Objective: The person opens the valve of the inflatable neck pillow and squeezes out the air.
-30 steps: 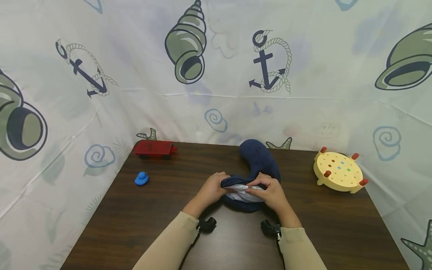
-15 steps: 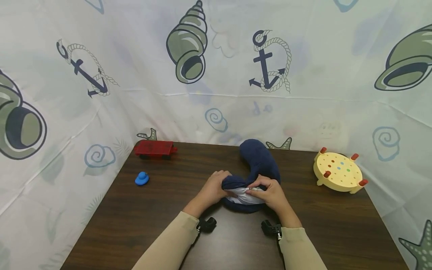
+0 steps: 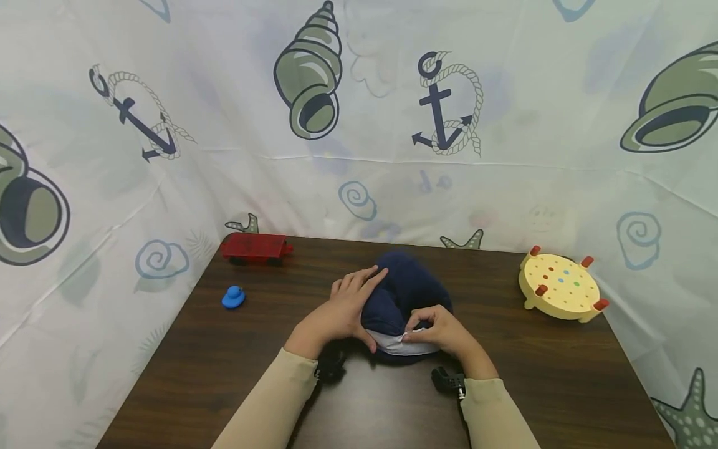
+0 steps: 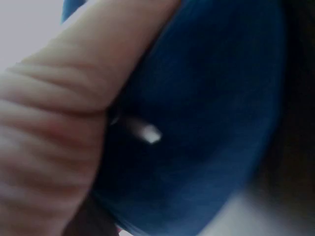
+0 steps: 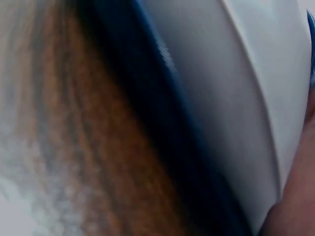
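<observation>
Right hand (image 3: pixel 440 332), apparently pinching white lining (image 3: pixel 415 349) at its fingertips; left hand (image 3: pixel 339 312), spread against the navy pillow (image 3: pixel 412 280) between them. Weak left-hand bracing could let a tug twist the pillow.

Head view: from above the near side of the table (image 3: pixel 578 386), facing forward, tilted down. Widest of the three; takes in far edge, both far corners and the backdrop (image 3: pixel 387 31); frame bottom cuts the table short of its near edge. Left wrist camera (image 3: pixel 332 368) and right wrist camera (image 3: pixel 447 380) both show, at the inner sides of the wrists.

Left wrist view: very close, blurred; left grip (image 3: pixel 344 305) fills the left side, navy cushion (image 3: pixel 417 284) the middle. Exact heading unclear.

Right wrist view: very close, beside right grip (image 3: pixel 440 330), aimed at white lining (image 3: pixel 398 344) and tabletop.

Overlap: cushion, all three; lining and tabletop, head and right wrist.
</observation>
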A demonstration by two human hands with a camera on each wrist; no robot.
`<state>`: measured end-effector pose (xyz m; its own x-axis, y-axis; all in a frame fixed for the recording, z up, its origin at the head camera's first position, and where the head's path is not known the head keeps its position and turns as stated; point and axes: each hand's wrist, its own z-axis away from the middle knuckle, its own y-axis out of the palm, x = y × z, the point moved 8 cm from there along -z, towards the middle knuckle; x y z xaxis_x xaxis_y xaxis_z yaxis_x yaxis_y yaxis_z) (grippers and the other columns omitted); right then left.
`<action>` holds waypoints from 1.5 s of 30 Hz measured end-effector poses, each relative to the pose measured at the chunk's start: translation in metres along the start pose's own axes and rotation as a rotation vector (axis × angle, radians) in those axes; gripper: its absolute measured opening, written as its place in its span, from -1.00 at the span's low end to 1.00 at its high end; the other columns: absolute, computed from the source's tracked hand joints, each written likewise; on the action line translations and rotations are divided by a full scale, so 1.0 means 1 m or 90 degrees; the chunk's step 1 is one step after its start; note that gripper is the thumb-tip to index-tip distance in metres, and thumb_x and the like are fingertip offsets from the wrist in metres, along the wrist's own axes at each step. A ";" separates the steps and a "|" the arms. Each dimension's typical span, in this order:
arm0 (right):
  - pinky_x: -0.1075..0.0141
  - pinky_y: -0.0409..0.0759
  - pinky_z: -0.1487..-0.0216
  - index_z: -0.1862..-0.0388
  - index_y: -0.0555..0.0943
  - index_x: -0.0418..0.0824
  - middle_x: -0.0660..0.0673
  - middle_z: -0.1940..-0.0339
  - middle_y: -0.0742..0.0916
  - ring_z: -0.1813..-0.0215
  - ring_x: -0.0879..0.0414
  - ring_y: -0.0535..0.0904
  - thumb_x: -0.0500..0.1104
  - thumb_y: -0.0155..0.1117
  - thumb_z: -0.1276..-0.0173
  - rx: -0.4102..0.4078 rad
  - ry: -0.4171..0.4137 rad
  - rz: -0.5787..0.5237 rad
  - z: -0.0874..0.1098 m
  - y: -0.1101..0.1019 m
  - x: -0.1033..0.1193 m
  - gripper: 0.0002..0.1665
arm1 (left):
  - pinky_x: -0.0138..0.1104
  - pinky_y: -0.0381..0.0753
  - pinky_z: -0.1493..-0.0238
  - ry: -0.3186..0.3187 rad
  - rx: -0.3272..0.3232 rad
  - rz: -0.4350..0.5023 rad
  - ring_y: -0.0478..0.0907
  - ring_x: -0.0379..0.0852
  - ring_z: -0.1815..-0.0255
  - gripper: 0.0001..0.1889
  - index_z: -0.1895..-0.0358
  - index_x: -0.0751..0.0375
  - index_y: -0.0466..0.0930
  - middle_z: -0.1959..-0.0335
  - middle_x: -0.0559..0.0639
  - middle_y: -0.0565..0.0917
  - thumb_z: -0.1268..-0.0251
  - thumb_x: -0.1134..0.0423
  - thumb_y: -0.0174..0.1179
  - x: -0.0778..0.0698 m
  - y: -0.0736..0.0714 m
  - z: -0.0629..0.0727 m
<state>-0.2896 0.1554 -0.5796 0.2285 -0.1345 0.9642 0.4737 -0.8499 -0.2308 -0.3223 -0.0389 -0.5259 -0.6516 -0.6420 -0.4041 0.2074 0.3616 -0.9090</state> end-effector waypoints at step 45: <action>0.33 0.56 0.25 0.19 0.83 -0.27 -0.04 0.27 0.80 0.20 0.13 0.60 -0.40 0.63 -0.24 -0.070 -0.079 -0.056 0.009 -0.019 0.016 -0.82 | 0.43 0.32 -0.47 -0.080 -0.079 -0.029 0.10 0.37 -0.77 -0.05 -0.23 -0.04 0.55 -0.76 0.07 0.27 0.29 -0.38 0.70 -0.004 0.015 -0.012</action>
<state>-0.2876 0.1744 -0.5612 0.2968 0.0011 0.9549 0.4025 -0.9070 -0.1241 -0.3246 -0.0227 -0.5368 -0.5609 -0.7357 -0.3797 0.0828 0.4065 -0.9099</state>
